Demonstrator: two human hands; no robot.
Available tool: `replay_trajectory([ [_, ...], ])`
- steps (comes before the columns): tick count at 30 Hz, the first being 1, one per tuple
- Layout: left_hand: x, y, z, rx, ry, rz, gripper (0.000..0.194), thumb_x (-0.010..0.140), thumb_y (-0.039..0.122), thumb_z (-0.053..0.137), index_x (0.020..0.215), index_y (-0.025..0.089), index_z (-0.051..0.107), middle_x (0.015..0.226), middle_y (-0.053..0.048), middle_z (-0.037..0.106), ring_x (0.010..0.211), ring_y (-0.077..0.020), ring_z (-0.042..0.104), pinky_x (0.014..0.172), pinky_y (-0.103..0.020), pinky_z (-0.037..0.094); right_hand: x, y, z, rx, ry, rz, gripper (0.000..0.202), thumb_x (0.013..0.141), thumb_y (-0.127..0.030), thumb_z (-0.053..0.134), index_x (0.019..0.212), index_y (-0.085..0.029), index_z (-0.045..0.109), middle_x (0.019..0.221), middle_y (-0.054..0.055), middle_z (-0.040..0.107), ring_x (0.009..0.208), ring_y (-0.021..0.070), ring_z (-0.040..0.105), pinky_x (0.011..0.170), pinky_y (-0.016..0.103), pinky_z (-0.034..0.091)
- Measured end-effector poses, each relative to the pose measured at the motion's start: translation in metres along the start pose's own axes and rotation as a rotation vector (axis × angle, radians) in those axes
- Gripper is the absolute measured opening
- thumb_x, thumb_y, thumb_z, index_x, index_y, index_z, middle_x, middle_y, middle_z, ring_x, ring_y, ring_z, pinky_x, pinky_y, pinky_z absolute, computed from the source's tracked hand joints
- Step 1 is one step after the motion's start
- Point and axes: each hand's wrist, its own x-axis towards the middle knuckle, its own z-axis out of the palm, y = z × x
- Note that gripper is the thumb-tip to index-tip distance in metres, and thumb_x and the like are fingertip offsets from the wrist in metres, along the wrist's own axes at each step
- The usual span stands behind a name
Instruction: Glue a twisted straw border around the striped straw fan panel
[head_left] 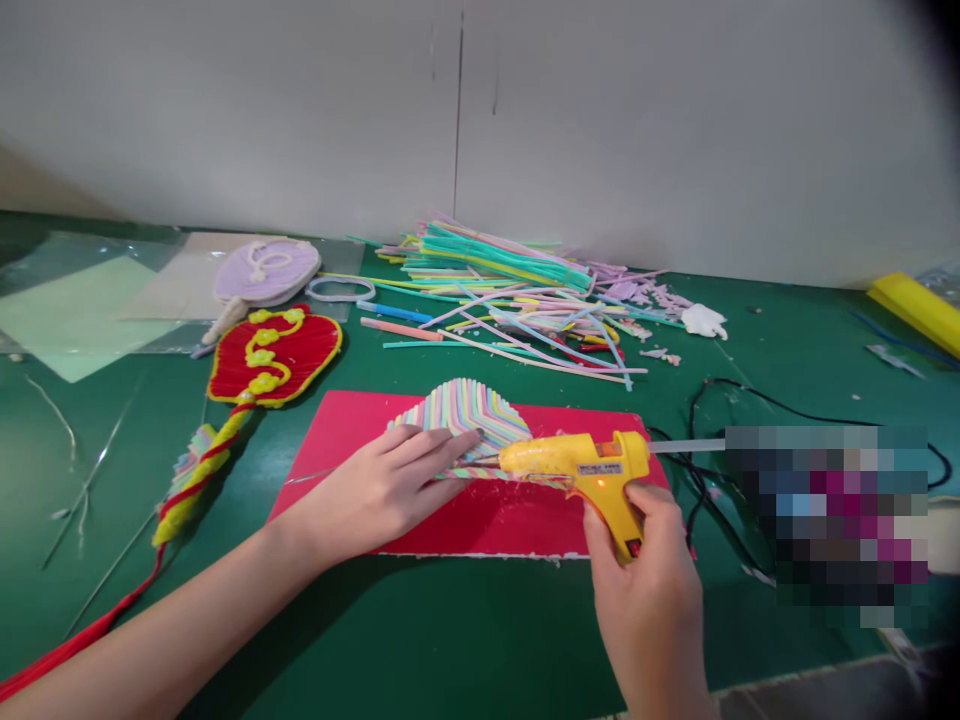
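Observation:
On a red board [330, 430] lies a fan-shaped piece [465, 405] made of pastel striped pipe cleaners, with a twisted edge towards me. My left hand [397, 485] grips this piece, its fingers reaching over the stripes; the thumb side is partly hidden. In my right hand [649, 570] is a yellow hot glue gun [574, 460], held by its handle. The metal nozzle points left and sits close to the piece's near edge, beside my left fingertips; contact cannot be made out. A clear glue stick [686, 446] sticks out of the gun's back, and an orange light glows on its side.
Bundled pipe cleaners [495, 255] and loose strips lie at the back. A red-and-yellow fan [274, 355] and a lilac fan [266, 270] lie left, near plastic sheets [75, 310]. A black cord [697, 480] loops at right, beside a blurred-out area. A wall stands behind.

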Motion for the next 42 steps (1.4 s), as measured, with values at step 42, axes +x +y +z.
replay_trajectory([
  [42,0.0,0.003,0.002,0.005,-0.048,-0.014,0.025,0.094,0.014,0.043,0.082,0.016,0.065,0.132,-0.014,0.056,0.104,-0.0249,0.056,0.08,-0.038,0.04,-0.008,0.012,0.006,0.039,0.054,0.067,0.021,0.086,-0.036,0.053,0.096,-0.018,0.05,0.09,0.01,0.061,0.083,0.0228,0.064,0.062,0.031,0.052],
])
